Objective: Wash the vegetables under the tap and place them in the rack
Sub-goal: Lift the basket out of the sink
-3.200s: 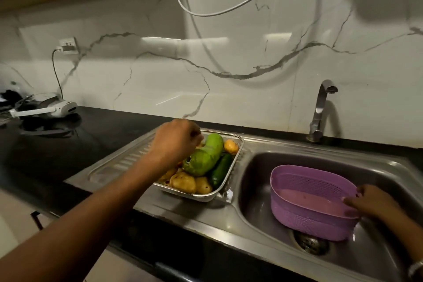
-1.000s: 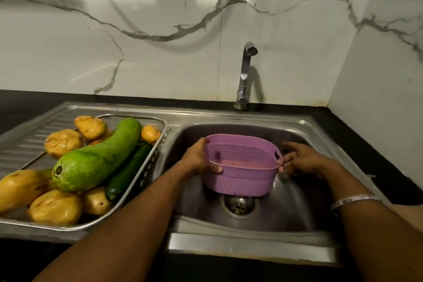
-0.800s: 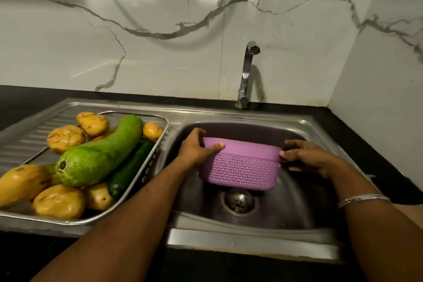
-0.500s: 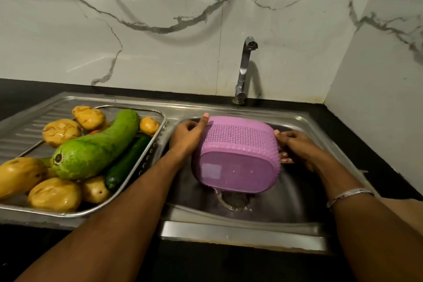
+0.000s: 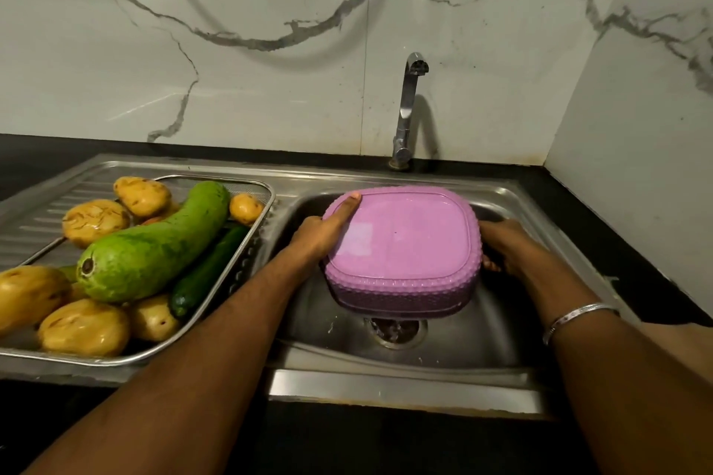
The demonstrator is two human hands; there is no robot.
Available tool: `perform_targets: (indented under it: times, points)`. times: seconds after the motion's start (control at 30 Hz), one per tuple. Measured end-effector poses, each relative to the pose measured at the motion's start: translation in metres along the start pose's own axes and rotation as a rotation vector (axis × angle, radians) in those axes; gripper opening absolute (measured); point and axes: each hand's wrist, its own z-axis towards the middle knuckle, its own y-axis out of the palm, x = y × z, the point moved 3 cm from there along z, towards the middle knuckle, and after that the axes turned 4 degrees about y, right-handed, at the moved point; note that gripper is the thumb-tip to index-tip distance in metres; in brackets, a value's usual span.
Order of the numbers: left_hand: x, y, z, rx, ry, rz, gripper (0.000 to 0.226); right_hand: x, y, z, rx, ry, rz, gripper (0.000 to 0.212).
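A purple plastic basket [image 5: 401,243] is held upside down over the sink basin [image 5: 501,328], its flat bottom facing up. My left hand [image 5: 324,235] grips its left side, thumb lying on the bottom. My right hand [image 5: 505,247] grips its right side. Water drips from it onto the drain [image 5: 393,332]. On the drainboard a steel mesh tray [image 5: 247,262] holds a large green gourd [image 5: 154,247], a dark cucumber [image 5: 208,270] and several yellow potatoes [image 5: 83,326]. The tap [image 5: 409,108] stands behind the basin, no water running from it.
Black counter [image 5: 617,227] surrounds the steel sink. A marble wall rises behind and at the right. The ribbed drainboard [image 5: 46,204] extends left of the tray. A metal bangle [image 5: 578,314] is on my right wrist.
Both hands lifted the purple basket from the basin and tipped it over until its bottom faces up, pouring its water out into the sink. The vegetables stayed in the tray.
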Motion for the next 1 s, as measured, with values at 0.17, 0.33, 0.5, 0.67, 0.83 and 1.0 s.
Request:
perform_targets:
  times: [0.17, 0.33, 0.5, 0.67, 0.83, 1.0]
  points:
    - [0.000, -0.002, -0.003, 0.049, -0.068, 0.074, 0.150, -0.001, 0.004, -0.006, -0.022, -0.037, -0.066, 0.034]
    - [0.003, -0.004, -0.003, 0.156, -0.010, 0.062, 0.143, -0.015, 0.011, -0.029, -0.178, -0.071, 0.016, 0.061]
    - [0.025, 0.000, -0.016, 0.184, 0.192, 0.060, 0.109, -0.029, 0.003, -0.040, -0.019, -0.284, 0.037, 0.078]
    - [0.063, 0.000, -0.026, 0.327, 0.336, 0.054, 0.065, -0.056, -0.006, -0.063, 0.302, -0.541, -0.052, 0.092]
    - [0.130, -0.038, -0.033, 0.441, 0.524, 0.182, 0.064, -0.082, 0.023, -0.084, 0.236, -0.696, 0.061, 0.088]
    - [0.155, -0.099, -0.013, 0.421, 0.530, 0.202, 0.058, -0.112, 0.079, -0.077, 0.044, -0.765, 0.078, 0.088]
